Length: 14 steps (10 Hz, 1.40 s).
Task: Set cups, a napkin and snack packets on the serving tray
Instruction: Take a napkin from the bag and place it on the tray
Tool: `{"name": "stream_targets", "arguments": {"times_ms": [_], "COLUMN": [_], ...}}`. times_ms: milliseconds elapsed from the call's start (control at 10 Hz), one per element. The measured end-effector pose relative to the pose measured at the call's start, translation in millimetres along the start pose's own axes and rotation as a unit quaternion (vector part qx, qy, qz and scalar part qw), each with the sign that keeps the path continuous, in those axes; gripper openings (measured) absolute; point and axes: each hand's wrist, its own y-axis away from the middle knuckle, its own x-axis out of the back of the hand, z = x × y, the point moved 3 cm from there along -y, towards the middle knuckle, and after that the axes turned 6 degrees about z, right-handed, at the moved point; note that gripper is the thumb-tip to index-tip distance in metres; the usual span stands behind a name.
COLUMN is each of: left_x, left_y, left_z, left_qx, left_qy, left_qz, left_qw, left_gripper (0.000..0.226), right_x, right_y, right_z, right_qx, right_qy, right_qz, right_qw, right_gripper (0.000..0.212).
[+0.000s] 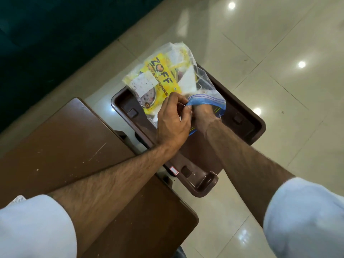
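Hands pinch a clear zip bag (202,101) over the tray (247,118): left hand (174,123), right hand (202,113).

Bright overhead light, ceiling-lamp glare on glossy floor (279,53), wide-angle edge distortion

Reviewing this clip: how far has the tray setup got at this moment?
Early. Done: nothing looks placed; the brown serving tray shows only bare floor where visible. In hand: the left hand and right hand work at the blue zip opening of a clear bag holding yellow snack packets. Left: packets, napkin and cups; no cups in view.
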Motion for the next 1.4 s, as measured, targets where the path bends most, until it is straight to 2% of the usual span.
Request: {"name": "stream_targets", "arguments": {"times_ms": [100,200,300,400,500,600,700,800,900,1000,1100,1200,1300,1400], "left_x": [0.6,2.0,0.3,4.8,22.0,52.7,97.2,147.1,197.8,245.9,287.0,328.4,363.7,393.9], "left_y": [-1.3,-3.6,-3.7,2.9,15.9,31.9,43.5,52.0,59.4,70.9,88.9,115.1,142.5,165.4], "left_z": [-1.9,-4.3,-7.1,-2.0,12.6,26.2,26.2,24.3,20.6,17.0,11.6,0.3,-16.8,-37.3], "left_qx": [0.014,0.052,0.102,0.131,0.16,0.272,0.354,0.391,0.373,0.333,0.313,0.309,0.33,0.355], "left_qy": [-0.009,-0.016,-0.03,-0.022,0.052,0.224,0.307,0.347,0.321,0.257,0.198,0.181,0.207,0.263], "left_qz": [0.012,0.019,0.003,-0.04,-0.108,-0.144,-0.144,-0.163,-0.138,-0.083,-0.034,0.016,0.056,0.121], "left_qw": [1.0,0.998,0.994,0.99,0.98,0.925,0.871,0.837,0.859,0.903,0.928,0.934,0.919,0.889], "left_gripper": [0.008,0.008,0.01,0.024,0.024,0.015,0.022,0.032,0.022,0.014,0.018,0.014,0.017,0.016], "right_x": [9.8,45.2,80.9,100.3,101.7,86.4,59.4,25.0,-14.9,-55.4,-92.9,-129.6,-158.3,-177.6], "right_y": [9.5,29.2,56.1,83.1,109.8,129.1,151.5,180.1,211.7,244.2,279.1,318.1,354.4,382.4], "right_z": [-6.4,-0.7,5.0,-0.7,-11.7,-24.7,-37.3,-47.0,-53.4,-57.9,-54.5,-39.1,-22.2,1.8], "right_qx": [-0.046,-0.007,0.019,0.071,0.136,0.159,0.192,0.25,0.294,0.349,0.408,0.396,0.378,0.378], "right_qy": [-0.014,-0.012,0.017,0.022,0.033,0.013,0.056,0.112,0.169,0.242,0.291,0.348,0.374,0.358], "right_qz": [-0.044,0.012,0.03,0.007,-0.043,-0.106,-0.173,-0.254,-0.308,-0.319,-0.379,-0.453,-0.474,-0.443], "right_qw": [0.998,1.0,0.999,0.997,0.989,0.981,0.964,0.927,0.889,0.847,0.778,0.719,0.702,0.73], "right_gripper": [0.023,0.038,0.048,0.045,0.04,0.039,0.045,0.077,0.079,0.061,0.06,0.044,0.021,0.018]}}
